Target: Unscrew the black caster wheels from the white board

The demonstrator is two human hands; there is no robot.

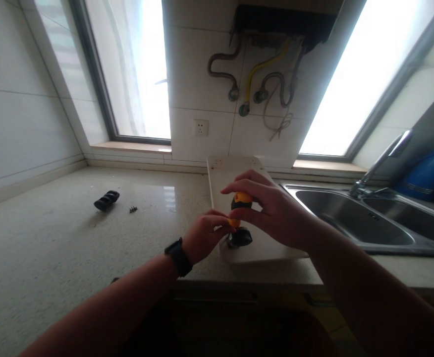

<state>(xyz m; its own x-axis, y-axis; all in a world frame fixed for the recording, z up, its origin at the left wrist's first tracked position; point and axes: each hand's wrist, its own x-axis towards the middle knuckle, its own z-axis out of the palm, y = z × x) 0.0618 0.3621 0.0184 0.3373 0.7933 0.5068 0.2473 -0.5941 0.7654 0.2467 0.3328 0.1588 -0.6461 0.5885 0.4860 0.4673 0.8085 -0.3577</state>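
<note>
My right hand (265, 203) is closed around the handle of a yellow-and-black screwdriver (242, 199), which stands roughly upright. Lower down, the fingers of my left hand (207, 233) pinch the yellow lower end of the same tool. Its tip is hidden behind the fingers. Just below sits a black caster-like part (241, 237) on the near left corner of a white panel (272, 248). The panel lies flat on the counter and shows small holes at its far corners. A dark watch (179, 258) is on my left wrist.
On the speckled counter (53, 258) to the left lie a black ridged part (107, 200) and several small screws (133, 209). A steel sink (354, 218) with a tap (380, 163) borders the panel's right side. Behind are a tiled wall, a socket (201, 128) and pipes.
</note>
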